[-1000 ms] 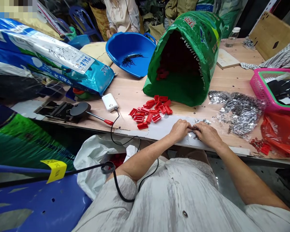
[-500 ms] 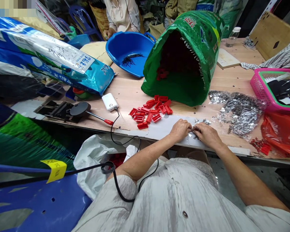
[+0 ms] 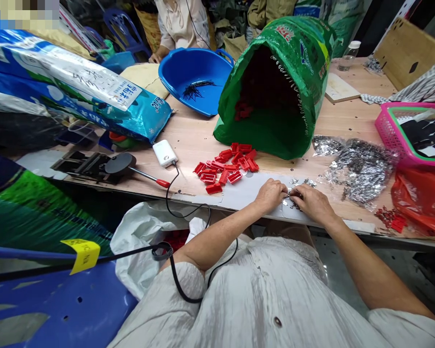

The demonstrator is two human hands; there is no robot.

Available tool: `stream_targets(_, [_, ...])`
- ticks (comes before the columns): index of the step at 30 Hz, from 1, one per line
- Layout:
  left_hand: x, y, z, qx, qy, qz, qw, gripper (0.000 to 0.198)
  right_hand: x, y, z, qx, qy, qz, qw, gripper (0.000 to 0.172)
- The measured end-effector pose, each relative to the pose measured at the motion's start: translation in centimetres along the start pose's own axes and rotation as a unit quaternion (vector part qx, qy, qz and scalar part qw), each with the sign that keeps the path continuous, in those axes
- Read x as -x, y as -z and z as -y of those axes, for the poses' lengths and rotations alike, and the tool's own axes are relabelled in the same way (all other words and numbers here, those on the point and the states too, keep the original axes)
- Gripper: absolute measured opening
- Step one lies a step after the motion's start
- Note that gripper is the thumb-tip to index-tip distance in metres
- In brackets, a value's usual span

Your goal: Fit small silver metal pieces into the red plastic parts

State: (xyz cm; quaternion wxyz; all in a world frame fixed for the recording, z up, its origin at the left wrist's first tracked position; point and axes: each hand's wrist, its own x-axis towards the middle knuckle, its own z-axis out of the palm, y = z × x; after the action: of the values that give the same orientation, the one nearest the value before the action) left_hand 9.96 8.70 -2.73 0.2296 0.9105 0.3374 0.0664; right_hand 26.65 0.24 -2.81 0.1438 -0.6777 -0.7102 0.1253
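Note:
My left hand (image 3: 271,195) rests at the table's front edge, its fingers pinched together on something too small to make out. Close against its fingertips is my right hand (image 3: 313,203), thumb and forefinger also drawn together. Small metal pieces (image 3: 296,206) lie scattered under and around the fingers, on a grey sheet (image 3: 246,197). To the left of my hands sits a loose pile of red plastic pieces (image 3: 219,165), shaped like small open troughs. Behind them a green sack (image 3: 264,137) lies on its side, its mouth facing me, with more red pieces inside.
Clear bags of metal parts (image 3: 362,166) and a pink basket (image 3: 384,128) stand to the right. At left are a hand press (image 3: 119,164), a white power bank (image 3: 165,153) with a cable, and a blue sack (image 3: 137,113). Beyond a blue basin (image 3: 174,79) sits another person (image 3: 183,24).
My right hand has shifted slightly to the right, while my left stays in place. Across the table, the other person's hand has moved left and down.

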Motion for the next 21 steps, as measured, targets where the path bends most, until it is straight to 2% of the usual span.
stream_targets(9, [-0.1, 0.3, -0.7, 0.099, 0.074, -0.012, 0.992, 0.018, -0.1, -0.2, 0.1, -0.004, -0.007, -0.001, 1.0, 0.014])
stream_targets(13, [-0.5, 0.7, -1.1, 0.156, 0.122, 0.007, 0.98, 0.017, 0.0, -0.1, 0.0, -0.006, -0.011, -0.004, 1.0, 0.014])
stream_targets(21, [-1.0, 1.2, -1.0, 0.178, 0.151, 0.016, 0.972, 0.011, 0.1, 0.1, -0.2, -0.028, -0.009, -0.025, 0.999, 0.012])
